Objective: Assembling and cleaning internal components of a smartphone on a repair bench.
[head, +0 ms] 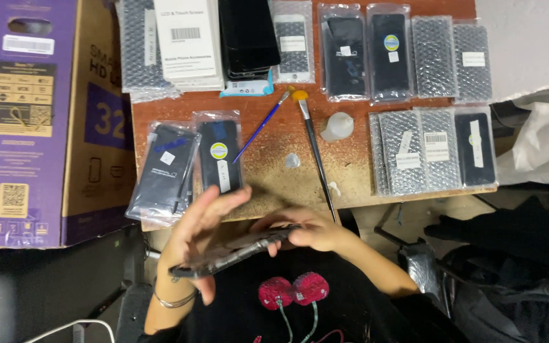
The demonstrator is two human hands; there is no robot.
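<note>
Over my lap, below the table's front edge, I hold a dark flat phone screen panel (236, 252) nearly edge-on, tilted down to the left. My left hand (199, 232) cups its left end, thumb underneath and fingers spread above it. Fingers of my right hand (309, 230) curl over the panel's right end. A bracelet circles my left wrist.
The small wooden table (274, 162) carries several bagged phone screens (189, 162), bubble-wrapped ones (414, 152), a white box (187, 41), a stack of dark screens (248, 35), two brushes (316, 149) and a small white bottle (337, 126). A large purple and brown carton (46, 121) stands left.
</note>
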